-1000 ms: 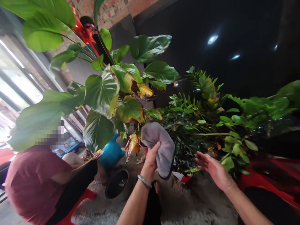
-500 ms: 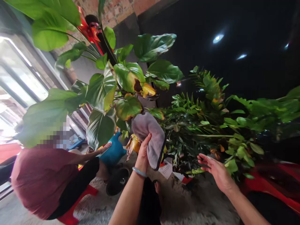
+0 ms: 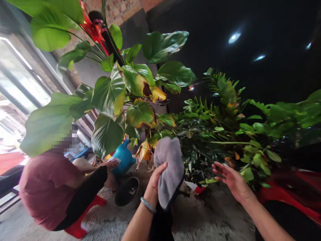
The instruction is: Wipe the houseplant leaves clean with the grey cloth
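Note:
My left hand (image 3: 153, 182) grips a grey cloth (image 3: 169, 167), raised just below the yellowing leaves (image 3: 141, 115) of a big-leaved potted plant (image 3: 110, 93). A thin bracelet sits on that wrist. My right hand (image 3: 229, 179) is open, fingers spread, reaching into the lower leaves of a bushy fine-leaved plant (image 3: 215, 134). It holds nothing.
Another person in a maroon top (image 3: 47, 187) crouches at the left on a red stool (image 3: 80, 221), a hand near a teal watering can (image 3: 122, 157). A dark round bowl (image 3: 127, 194) lies on the grey floor. Red furniture (image 3: 288, 194) stands at the right.
My left hand rose with the cloth toward the leaves, then dropped back lower and right. My right hand stayed nearly still. The other person's hand shifted by the watering can.

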Demonstrator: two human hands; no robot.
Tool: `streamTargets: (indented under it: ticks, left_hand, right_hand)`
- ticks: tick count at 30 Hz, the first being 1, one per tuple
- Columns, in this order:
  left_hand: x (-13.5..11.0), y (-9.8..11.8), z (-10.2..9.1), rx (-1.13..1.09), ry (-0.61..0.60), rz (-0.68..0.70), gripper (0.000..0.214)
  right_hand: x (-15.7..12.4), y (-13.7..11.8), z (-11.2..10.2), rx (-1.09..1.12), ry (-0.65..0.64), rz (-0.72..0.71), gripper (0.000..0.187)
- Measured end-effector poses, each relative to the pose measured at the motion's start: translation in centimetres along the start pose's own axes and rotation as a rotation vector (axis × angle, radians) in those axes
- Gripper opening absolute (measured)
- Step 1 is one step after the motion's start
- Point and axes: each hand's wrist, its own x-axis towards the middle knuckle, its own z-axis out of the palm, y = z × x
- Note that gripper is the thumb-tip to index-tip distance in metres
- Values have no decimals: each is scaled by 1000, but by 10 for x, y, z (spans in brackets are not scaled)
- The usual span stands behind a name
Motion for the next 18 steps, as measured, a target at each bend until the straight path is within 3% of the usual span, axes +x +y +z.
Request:
streamTargets:
  ticks: [3, 5, 9, 11, 14, 18]
  left_hand:
    - [11, 11, 23, -49, 17, 56, 25]
    - [25, -3, 28, -46, -12, 62, 29]
    - [38, -52, 8, 74, -45, -66, 38]
    - [32, -63, -5, 117, -58, -144, 36]
    - [14, -48, -9, 79, -76, -108, 35]
    - [5, -2, 22, -77, -42, 65, 34]
  right_hand:
    - [0, 2, 4, 25, -23, 16, 28]
    - [-1, 3, 7, 40, -21, 22, 26]
    - [-3, 2, 9, 25, 1, 35, 26]
    - [-4, 1, 7, 19, -9, 37, 27]
    - [-4, -1, 3, 37, -32, 34, 26]
    - [-1, -2, 3, 60, -22, 34, 26]
